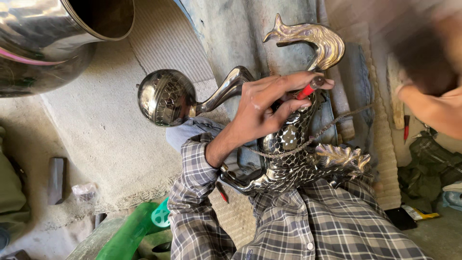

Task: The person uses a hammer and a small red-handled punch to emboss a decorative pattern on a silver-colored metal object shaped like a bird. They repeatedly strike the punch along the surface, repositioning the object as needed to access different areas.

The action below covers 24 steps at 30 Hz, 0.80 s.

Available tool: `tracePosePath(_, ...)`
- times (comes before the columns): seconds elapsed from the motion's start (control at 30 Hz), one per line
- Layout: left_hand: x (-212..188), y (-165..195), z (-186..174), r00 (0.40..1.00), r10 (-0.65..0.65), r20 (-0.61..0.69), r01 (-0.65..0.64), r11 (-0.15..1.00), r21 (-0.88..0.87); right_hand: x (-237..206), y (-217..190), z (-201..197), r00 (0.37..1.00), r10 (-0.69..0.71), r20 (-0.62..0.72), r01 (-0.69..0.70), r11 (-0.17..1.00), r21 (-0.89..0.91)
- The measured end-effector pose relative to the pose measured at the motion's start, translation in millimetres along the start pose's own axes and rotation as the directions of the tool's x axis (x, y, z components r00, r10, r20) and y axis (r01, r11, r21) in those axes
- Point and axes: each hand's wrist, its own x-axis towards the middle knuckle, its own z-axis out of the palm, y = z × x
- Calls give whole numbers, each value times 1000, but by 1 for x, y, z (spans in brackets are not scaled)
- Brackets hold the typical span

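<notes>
The person is working the surface of an ornate silver-coloured metal figure (293, 144), scaled and fin-tailed, lying across the lap. The left hand (262, 108) is pinching a red-handled tool (308, 89) against it; the next stroke calls for steady pressure. The right hand (433, 96) is blurred, its grip impossible to tell.
</notes>
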Motion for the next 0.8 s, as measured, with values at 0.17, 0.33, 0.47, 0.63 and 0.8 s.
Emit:
tracePosePath(0.17,-4,-5,-1,1000,16,-5,-16,999,49,-4,-24,0,983,-150,-102,159,983,91)
tracePosePath(0.33,-12,-13,-1,995,-93,-22,93,995,-21,-4,-28,-2,958,-279,-62,269,953,-139)
tracePosePath(0.47,-14,-14,-3,999,-28,-26,26,997,-69,-11,14,-7,993,-93,-71,74,971,-229)
tracePosePath(0.63,-14,-10,-10,998,49,33,-47,998,-39,-25,62,-7,999,-16,-46,2,956,-292)
tracePosePath(0.8,-15,-7,-11,999,39,35,-38,999,-20,-29,54,0,998,-56,-36,43,954,-297)
